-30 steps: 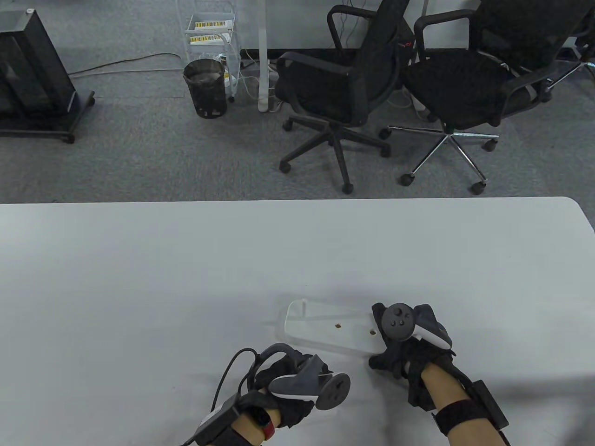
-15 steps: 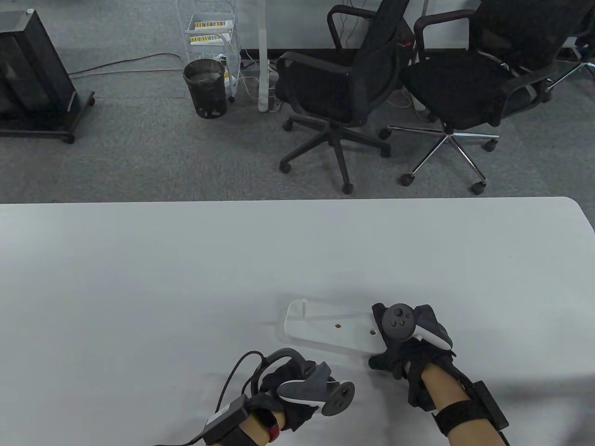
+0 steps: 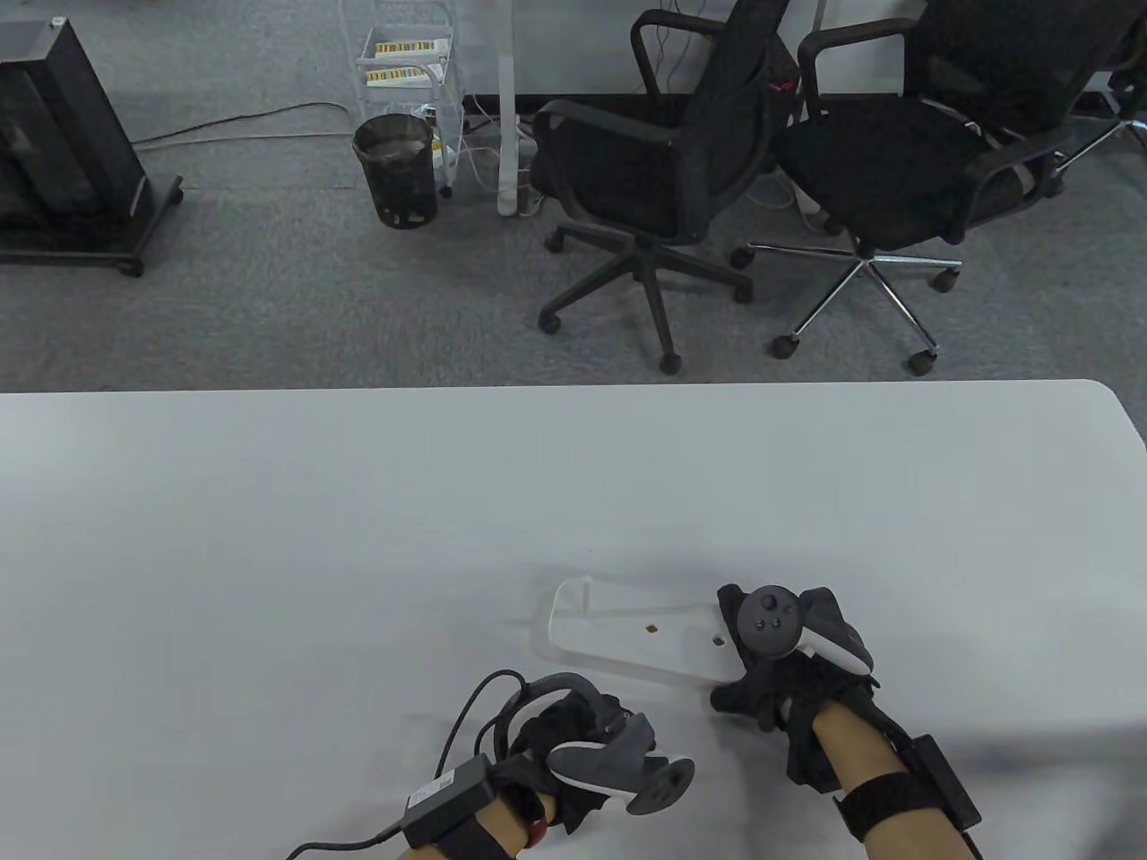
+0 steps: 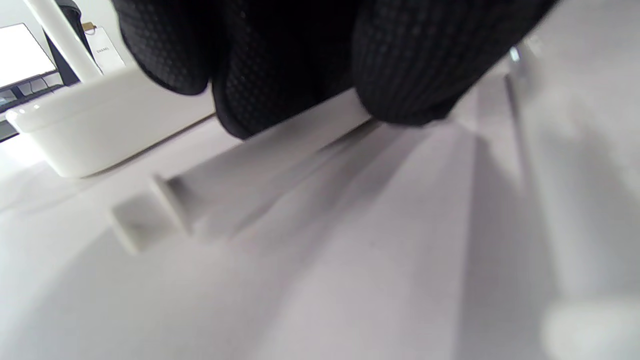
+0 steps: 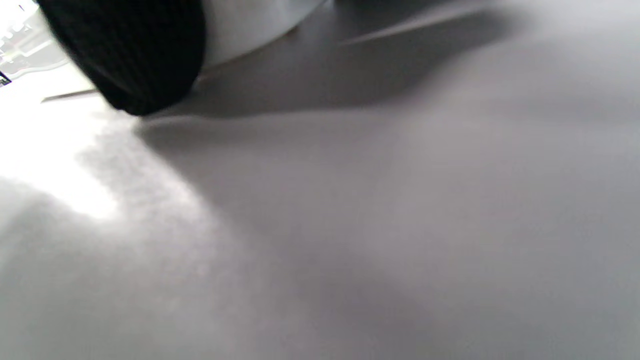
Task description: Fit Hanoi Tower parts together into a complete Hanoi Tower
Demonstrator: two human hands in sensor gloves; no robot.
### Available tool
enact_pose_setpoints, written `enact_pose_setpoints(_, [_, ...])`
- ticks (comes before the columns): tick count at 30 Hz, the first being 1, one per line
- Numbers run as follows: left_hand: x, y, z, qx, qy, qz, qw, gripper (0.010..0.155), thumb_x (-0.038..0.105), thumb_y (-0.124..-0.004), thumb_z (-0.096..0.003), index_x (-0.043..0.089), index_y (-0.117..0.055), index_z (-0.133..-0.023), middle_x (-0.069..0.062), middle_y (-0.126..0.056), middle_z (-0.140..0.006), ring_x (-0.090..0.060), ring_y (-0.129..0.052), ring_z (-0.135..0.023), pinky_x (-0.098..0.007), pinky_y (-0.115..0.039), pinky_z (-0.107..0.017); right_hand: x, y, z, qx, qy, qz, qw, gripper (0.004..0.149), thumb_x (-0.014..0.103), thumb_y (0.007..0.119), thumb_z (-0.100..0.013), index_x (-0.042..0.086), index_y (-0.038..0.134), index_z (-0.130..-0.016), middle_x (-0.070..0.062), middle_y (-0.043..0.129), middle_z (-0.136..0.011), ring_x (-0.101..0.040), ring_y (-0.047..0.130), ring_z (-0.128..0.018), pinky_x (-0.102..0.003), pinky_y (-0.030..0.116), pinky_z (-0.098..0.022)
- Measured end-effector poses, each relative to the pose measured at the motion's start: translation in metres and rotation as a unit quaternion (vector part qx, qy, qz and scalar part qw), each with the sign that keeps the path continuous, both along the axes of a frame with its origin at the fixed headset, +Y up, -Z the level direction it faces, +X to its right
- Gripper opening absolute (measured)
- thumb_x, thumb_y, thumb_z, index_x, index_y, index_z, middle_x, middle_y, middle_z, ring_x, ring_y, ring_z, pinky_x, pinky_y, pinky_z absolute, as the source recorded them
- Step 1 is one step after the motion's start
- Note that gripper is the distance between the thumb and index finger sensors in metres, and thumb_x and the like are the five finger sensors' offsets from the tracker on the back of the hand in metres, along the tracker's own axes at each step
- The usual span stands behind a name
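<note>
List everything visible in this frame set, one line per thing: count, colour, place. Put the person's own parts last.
Tower base: one, white, on the table near its front edge; one peg upright at its left end, two small holes showing.
Loose peg: one, white, lying on the table beside the base, left wrist view, blurred.
Table: one, white, lower half of the table view.
Office chairs: two, black, on the grey carpet beyond the table.
Waste bin: one, black mesh, on the carpet.
Wire cart: one, white, behind the bin.
Left hand: black glove, grey tracker, low over the table in front of the base.
Right hand: black glove, rests on the base's right end.
</note>
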State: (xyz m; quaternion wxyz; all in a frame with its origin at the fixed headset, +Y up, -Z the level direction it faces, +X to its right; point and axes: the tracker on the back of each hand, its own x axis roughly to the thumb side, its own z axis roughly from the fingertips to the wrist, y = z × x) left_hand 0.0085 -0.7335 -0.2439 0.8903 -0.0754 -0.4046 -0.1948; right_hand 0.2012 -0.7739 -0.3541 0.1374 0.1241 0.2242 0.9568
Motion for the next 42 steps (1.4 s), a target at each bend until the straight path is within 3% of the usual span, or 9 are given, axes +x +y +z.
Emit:
enact_pose_setpoints(5, [-0.006,0.011,0.000,-0.003,0.001,0.028,1.000,0.062,0.033,-0.087,-0.0395,0.023,-0.068,-0.098,-0.004,-0.092,-0.083,-0.029,-0.097,-0.065,-0.050,-0.075,-0.062,0.000,0.000,0.000,0.001,0.000,-0.001,1.000,0.112,0.046,0.087,-0.034,0.021,-0.003,-0.095,-0.015,0.012,-0.108,-0.042,0.014,-0.099,-0.058,0.023,-0.071])
enact_pose_setpoints(11, [-0.020,0.061,-0.004,-0.010,0.037,0.130,0.991,0.072,0.032,-0.082,-0.0416,0.024,-0.051,-0.106,-0.004,-0.084,-0.086,-0.029,-0.093,-0.066,-0.051,-0.072,-0.064,0.000,0.000,0.000,-0.002,0.001,0.004,1.000,0.112,0.047,0.087,-0.034,0.021,-0.003,-0.095,-0.014,0.011,-0.108,-0.042,0.013,-0.099,-0.058,0.023,-0.071])
enact_pose_setpoints(14, [-0.025,0.090,-0.006,-0.004,0.051,0.176,0.983,0.074,0.030,-0.081,-0.0426,0.031,-0.045,-0.107,-0.003,-0.082,-0.087,-0.030,-0.092,-0.067,-0.051,-0.071,-0.065,0.000,-0.001,0.000,-0.001,0.001,0.003,1.000,0.112,0.047,0.087,-0.034,0.021,-0.003,-0.095,-0.014,0.011,-0.108,-0.042,0.013,-0.099,-0.058,0.022,-0.071])
enact_pose_setpoints(16, [-0.029,0.109,-0.008,-0.011,0.058,0.214,0.975,0.070,0.030,-0.080,-0.0433,0.036,-0.050,-0.106,-0.006,-0.082,-0.088,-0.030,-0.092,-0.068,-0.051,-0.071,-0.065,0.000,-0.001,0.000,-0.001,0.001,0.003,1.000,0.112,0.047,0.087,-0.034,0.021,-0.003,-0.095,-0.014,0.011,-0.108,-0.042,0.013,-0.099,-0.058,0.022,-0.071])
enact_pose_setpoints(18, [-0.032,0.122,-0.010,-0.012,0.059,0.239,0.969,0.059,0.031,-0.081,-0.0433,0.034,-0.066,-0.100,-0.004,-0.083,-0.087,-0.030,-0.093,-0.067,-0.051,-0.072,-0.064,0.000,-0.001,0.000,-0.001,0.001,0.003,1.000,0.112,0.047,0.087,-0.034,0.021,-0.003,-0.095,-0.014,0.011,-0.108,-0.042,0.013,-0.099,-0.058,0.022,-0.071])
enact_pose_setpoints(23, [-0.042,0.152,-0.019,-0.028,0.083,0.339,0.937,0.054,0.031,-0.084,-0.0434,0.031,-0.073,-0.096,-0.003,-0.087,-0.086,-0.030,-0.096,-0.066,-0.051,-0.075,-0.063,0.000,0.000,-0.001,-0.003,0.001,0.007,1.000,0.112,0.047,0.087,-0.034,0.021,-0.003,-0.095,-0.014,0.011,-0.108,-0.042,0.013,-0.099,-0.058,0.023,-0.071])
enact_pose_setpoints(33, [-0.034,0.177,-0.036,0.031,0.106,0.357,0.928,0.049,0.033,-0.088,-0.0422,0.024,-0.084,-0.090,-0.004,-0.098,-0.083,-0.029,-0.102,-0.062,-0.049,-0.077,-0.061,-0.001,0.000,-0.001,-0.004,0.001,0.009,1.000,0.112,0.047,0.087,-0.034,0.021,-0.003,-0.095,-0.014,0.011,-0.108,-0.042,0.014,-0.099,-0.059,0.023,-0.071])
enact_pose_setpoints(42, [-0.023,0.163,-0.058,0.066,0.144,0.316,0.936,0.048,0.031,-0.089,-0.0410,0.022,-0.088,-0.088,-0.005,-0.102,-0.080,-0.029,-0.105,-0.060,-0.049,-0.079,-0.059,-0.001,0.000,-0.001,-0.006,0.001,0.009,1.000,0.112,0.047,0.087,-0.034,0.021,-0.003,-0.095,-0.014,0.011,-0.108,-0.042,0.013,-0.099,-0.059,0.023,-0.071])
